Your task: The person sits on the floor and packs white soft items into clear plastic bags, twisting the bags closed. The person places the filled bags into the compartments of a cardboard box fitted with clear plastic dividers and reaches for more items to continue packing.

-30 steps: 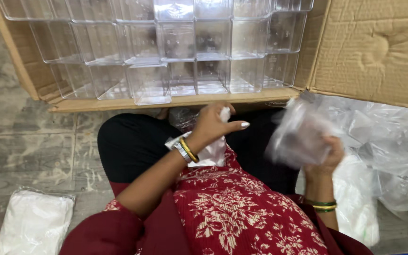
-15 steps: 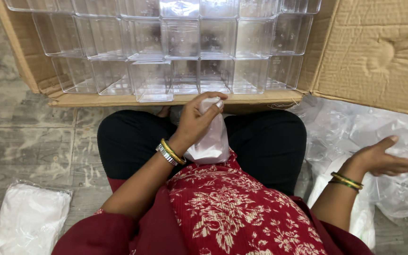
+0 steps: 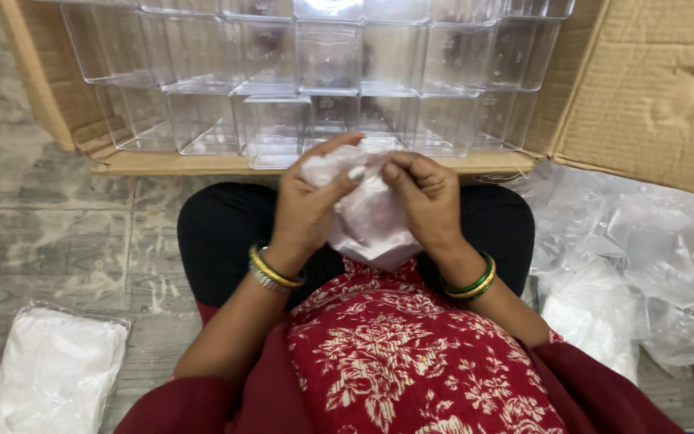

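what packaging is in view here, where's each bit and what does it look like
Cardboard box: ahead, brown, flaps open, holding clear plastic containers.
Small pouch: pale, crumpled, between left hand and right hand.
Flat white packet: floor, lower left.
Empty clear bags: heaped at right.

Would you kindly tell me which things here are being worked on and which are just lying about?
In hand:
left hand
right hand
small white plastic packet, held by both

Lying about:
clear containers in cardboard box
loose plastic bags
white bundle on the floor

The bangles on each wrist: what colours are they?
Green and gold bangles on both wrists, clearest in the head view.
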